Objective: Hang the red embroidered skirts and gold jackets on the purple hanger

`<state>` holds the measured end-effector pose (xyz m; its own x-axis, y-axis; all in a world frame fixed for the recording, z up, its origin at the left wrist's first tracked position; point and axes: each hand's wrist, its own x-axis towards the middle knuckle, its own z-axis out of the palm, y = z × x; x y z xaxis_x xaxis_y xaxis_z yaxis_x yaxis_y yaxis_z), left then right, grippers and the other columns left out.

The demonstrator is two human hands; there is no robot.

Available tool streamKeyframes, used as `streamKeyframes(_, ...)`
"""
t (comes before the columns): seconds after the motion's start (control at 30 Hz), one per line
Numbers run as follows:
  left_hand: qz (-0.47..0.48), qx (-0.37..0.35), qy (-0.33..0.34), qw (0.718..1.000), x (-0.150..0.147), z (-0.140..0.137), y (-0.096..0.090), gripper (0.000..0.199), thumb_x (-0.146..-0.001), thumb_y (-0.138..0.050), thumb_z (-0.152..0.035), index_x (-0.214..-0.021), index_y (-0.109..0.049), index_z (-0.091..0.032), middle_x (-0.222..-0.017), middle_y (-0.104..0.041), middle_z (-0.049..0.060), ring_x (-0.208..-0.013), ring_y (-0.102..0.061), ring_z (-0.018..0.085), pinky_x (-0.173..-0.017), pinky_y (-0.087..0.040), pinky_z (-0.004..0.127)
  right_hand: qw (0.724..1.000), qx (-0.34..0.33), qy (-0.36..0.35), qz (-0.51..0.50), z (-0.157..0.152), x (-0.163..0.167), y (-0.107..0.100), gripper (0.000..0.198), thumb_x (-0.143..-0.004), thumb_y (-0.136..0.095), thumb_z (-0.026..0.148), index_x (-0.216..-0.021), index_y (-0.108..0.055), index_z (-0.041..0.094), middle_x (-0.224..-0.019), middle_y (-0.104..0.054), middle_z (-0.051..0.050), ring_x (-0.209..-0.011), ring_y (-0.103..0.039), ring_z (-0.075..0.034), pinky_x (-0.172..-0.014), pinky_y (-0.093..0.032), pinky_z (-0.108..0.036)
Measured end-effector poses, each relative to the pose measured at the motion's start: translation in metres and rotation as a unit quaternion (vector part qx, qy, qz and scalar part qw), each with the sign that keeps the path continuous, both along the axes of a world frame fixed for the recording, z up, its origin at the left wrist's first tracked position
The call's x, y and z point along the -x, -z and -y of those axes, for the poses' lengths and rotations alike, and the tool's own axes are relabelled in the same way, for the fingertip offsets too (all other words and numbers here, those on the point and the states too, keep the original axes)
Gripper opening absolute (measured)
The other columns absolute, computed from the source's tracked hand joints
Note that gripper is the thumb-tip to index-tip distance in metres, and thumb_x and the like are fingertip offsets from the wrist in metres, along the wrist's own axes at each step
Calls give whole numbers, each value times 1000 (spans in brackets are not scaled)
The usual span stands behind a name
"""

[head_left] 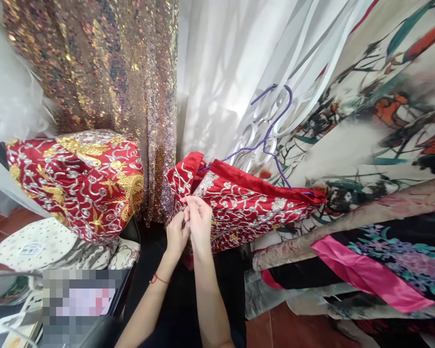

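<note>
A red embroidered garment (253,198) with silver and gold stitching lies across my lap on a purple hanger (264,140), whose hook points up and back. My left hand (177,233), with a red cord bracelet on its wrist, is closed in a pinch at the front edge of the garment near the collar. Pressed close beside it, my right hand (200,220) also pinches there, thumb and forefinger together. Both hands hide the exact spot of fabric and any fastener between the fingertips.
At left sits another red and gold embroidered piece (90,188) above a dotted cream cloth item (36,244). A sequined curtain-like fabric (105,63) hangs behind. Printed garments (348,140) and a black one with pink trim (373,270) crowd the right. A blurred-out screen (83,302) lies lower left.
</note>
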<state>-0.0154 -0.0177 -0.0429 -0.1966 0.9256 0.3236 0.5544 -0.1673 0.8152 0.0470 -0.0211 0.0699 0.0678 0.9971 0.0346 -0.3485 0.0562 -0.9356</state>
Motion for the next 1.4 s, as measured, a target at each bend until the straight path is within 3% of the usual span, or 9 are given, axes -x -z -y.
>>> streamKeyframes(0.27, 9, 8, 8, 1000, 1, 8, 10, 24, -95, -45, -35, -81, -57, -21, -84, -66, 6, -78, -62, 19, -76, -50, 29, 999, -30, 25, -11, -5, 3, -22, 33, -84, -66, 50, -80, -65, 17, -47, -47, 8, -40, -35, -5, -42, -25, -21)
streamKeyframes(0.57, 4, 48, 10, 999, -8, -10, 26, 22, -92, -51, -34, -81, -65, -22, -65, -61, 2, -63, -57, 18, -62, -47, 29, 996, -48, 69, -29, -4, 6, -33, 28, -89, -58, 45, -86, -63, 18, -49, -51, 7, -41, -37, -6, -41, -29, -20)
streamKeyframes(0.73, -3, 17, 8, 1000, 4, -11, 16, 21, -94, -47, -34, -84, -61, -21, -76, -63, 4, -74, -62, 19, -68, -48, 29, 986, -99, 36, 131, -4, -6, -36, 28, -98, -48, 41, -90, -64, 19, -57, -60, 5, -45, -49, -8, -47, -39, -22)
streamKeyframes(0.83, -9, -51, 8, 999, 22, -20, 5, 22, -94, -53, -39, -82, -56, -21, -78, -59, 2, -74, -58, 18, -74, -48, 30, 921, -224, 27, 317, 0, -46, -39, 27, -101, -47, 36, -95, -69, 21, -74, -70, 0, -64, -63, -12, -63, -50, -26)
streamKeyframes(0.97, 22, -158, -4, 987, 41, -51, -16, 25, -94, -57, -42, -104, -56, -19, -98, -62, 7, -90, -61, 19, -85, -51, 33, 747, -377, 255, 484, 14, -138, -45, 17, -98, -53, 22, -93, -70, 20, -88, -73, -6, -85, -67, -18, -80, -52, -33)
streamKeyframes(1.07, 21, -227, -11, 974, 43, -78, -47, 40, -95, -56, -43, -125, -51, -17, -126, -58, 15, -118, -57, 24, -103, -47, 40, 609, -356, 388, 593, 24, -209, -50, 17, -96, -58, 29, -106, -68, 19, -99, -70, -11, -98, -64, -24, -90, -51, -41)
streamKeyframes(1.17, 48, -276, -47, 959, 41, -105, -88, 44, -97, -53, -44, -132, -49, -18, -139, -53, 15, -134, -49, 24, -114, -39, 40, 519, -298, 364, 714, 28, -263, -54, 37, -94, -62, 41, -121, -65, 16, -116, -66, -17, -110, -59, -31, -95, -49, -46)
streamKeyframes(1.27, 110, -214, -18, 970, 42, -130, -124, 36, -99, -50, -48, -108, -62, -15, -106, -64, 8, -102, -59, 18, -99, -45, 36, 491, -278, 274, 779, 27, -300, -51, 35, -99, -54, 36, -128, -65, 18, -111, -71, -14, -105, -64, -28, -91, -49, -43)
streamKeyframes(1.4, 109, -114, 127, 979, 53, -147, -142, 43, -96, -59, -46, -70, -54, -13, -63, -41, -4, -64, -34, 7, -66, -34, 22, 566, -328, 229, 720, 17, -322, -48, 33, -103, -45, 26, -125, -68, 18, -107, -77, -13, -97, -72, -22, -85, -56, -37)
